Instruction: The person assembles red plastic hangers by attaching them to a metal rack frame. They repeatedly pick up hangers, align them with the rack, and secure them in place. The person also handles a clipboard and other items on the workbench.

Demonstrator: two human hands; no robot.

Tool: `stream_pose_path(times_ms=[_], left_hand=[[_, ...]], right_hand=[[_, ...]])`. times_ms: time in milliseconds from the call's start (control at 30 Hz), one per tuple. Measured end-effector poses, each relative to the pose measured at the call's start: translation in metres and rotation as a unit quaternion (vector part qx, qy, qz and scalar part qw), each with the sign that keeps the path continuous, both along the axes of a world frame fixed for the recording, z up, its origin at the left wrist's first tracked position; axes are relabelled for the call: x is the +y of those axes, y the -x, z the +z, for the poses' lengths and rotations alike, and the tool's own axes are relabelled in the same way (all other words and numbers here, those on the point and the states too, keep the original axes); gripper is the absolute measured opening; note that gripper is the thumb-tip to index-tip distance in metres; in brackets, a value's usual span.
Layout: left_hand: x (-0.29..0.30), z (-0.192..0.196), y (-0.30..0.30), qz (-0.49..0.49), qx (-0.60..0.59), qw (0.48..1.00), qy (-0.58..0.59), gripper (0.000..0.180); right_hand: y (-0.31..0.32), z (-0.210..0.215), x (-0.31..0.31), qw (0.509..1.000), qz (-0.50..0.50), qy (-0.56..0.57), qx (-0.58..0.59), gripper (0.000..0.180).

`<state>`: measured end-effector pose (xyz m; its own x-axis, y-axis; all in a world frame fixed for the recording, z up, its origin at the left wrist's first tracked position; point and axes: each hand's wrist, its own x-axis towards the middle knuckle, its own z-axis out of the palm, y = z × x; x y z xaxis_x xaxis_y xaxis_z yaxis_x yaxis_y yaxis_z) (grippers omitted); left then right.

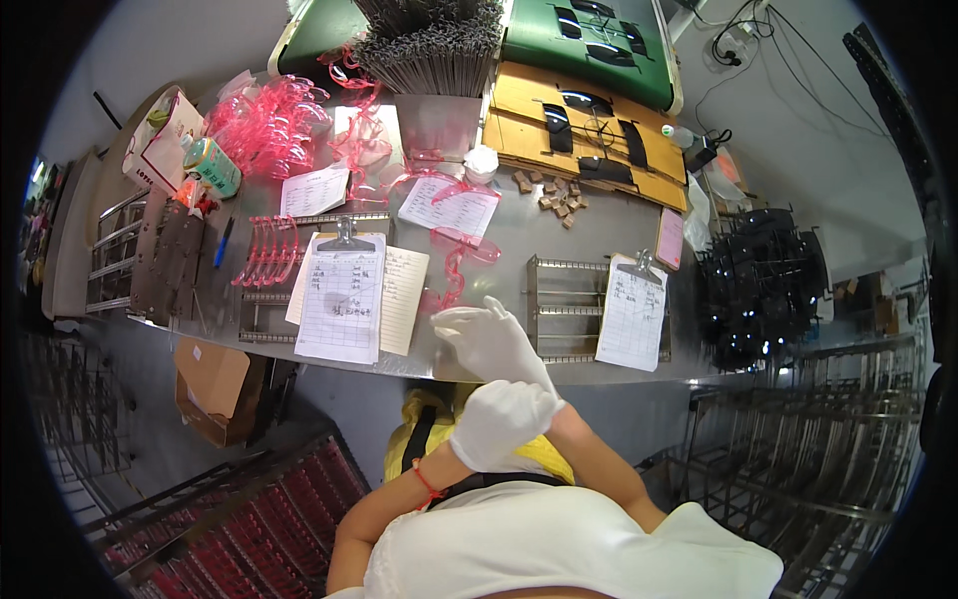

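Observation:
Both of my hands wear white gloves at the table's front edge. My right hand [491, 340] reaches forward with its fingers stretched out and holds nothing. My left hand [505, 423] is closed at my right wrist, on the cuff of the right glove [548, 389]; its fingertips are partly hidden. A red cord bracelet [428, 480] circles my left wrist. Just beyond my right fingertips lies a clear pink curved plastic piece [454, 272]. A clipboard with a filled-in form [340, 309] lies to the left, on an open notebook [404, 299].
Metal slotted racks stand on the steel table [499, 262], one under a second clipboard [633, 314]. Behind are a pink plastic heap [269, 125], a metal bin of thin rods [437, 125], small brown blocks [559, 200] and cardboard [509, 110] bearing dark lenses. Wire racks [798, 439] stand right.

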<state>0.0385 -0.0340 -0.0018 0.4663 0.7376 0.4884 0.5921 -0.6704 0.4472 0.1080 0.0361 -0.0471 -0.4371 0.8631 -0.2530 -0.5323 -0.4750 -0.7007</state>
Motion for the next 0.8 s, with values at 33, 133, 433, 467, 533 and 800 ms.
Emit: stream_pose_path(times_ms=[33,133,433,467,533,800], left_hand=[[0.003,0.008,-0.004,-0.056,-0.027,0.997,-0.040,0.014],[-0.010,-0.008,-0.028,-0.135,0.005,0.989,-0.063,0.012],[0.018,0.001,-0.016,-0.051,0.018,0.998,0.032,0.013],[0.014,0.004,-0.026,-0.071,0.007,0.996,0.048,0.012],[0.010,0.001,-0.042,-0.096,-0.006,0.993,0.066,0.011],[0.010,0.005,-0.084,-0.177,0.000,0.978,0.114,0.012]], right_hand=[[-0.003,0.018,-0.004,0.999,-0.018,0.024,-0.034,0.036],[-0.028,-0.030,-0.002,0.968,0.094,-0.142,-0.184,0.054],[-0.040,0.000,0.015,0.981,0.195,0.002,0.002,0.104],[-0.044,-0.026,0.011,0.984,0.177,-0.033,0.013,0.101],[-0.045,-0.083,0.011,0.950,0.172,-0.240,-0.102,0.096],[-0.058,0.000,0.061,0.987,-0.090,0.069,0.111,0.048]])
